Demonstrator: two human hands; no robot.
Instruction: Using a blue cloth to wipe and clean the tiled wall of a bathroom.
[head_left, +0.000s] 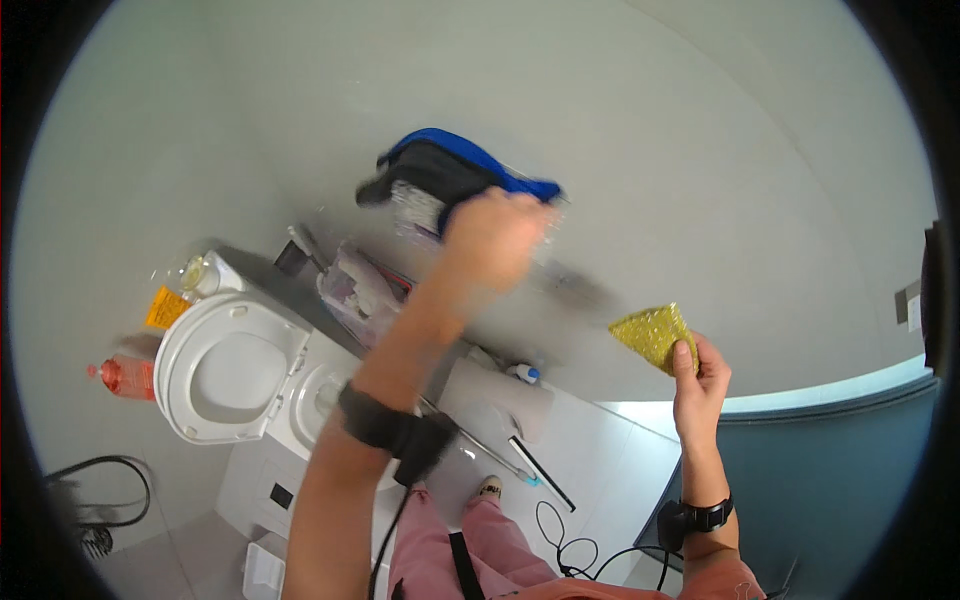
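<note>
My left hand (498, 238) is raised to the wall and smeared by motion. It is up against a bundle of dark grey and bright blue cloth-like material (440, 165), whose exact kind I cannot make out. Clear, crinkled plastic shows around that bundle. The left fingers are mostly hidden, so their grip is unclear. Off to the right, my right hand (703, 378) pinches a gold-yellow, glittery scouring sponge (655, 336) between thumb and fingers, held up in front of the grey wall.
A white toilet (235, 368) with its lid up stands at left, a red bottle (128, 377) beyond it. Below the left arm are a clear plastic bag (358, 290), a pinkish bin-like container (497, 398) and a floor squeegee (542, 474). A black cable (590, 560) loops near my legs.
</note>
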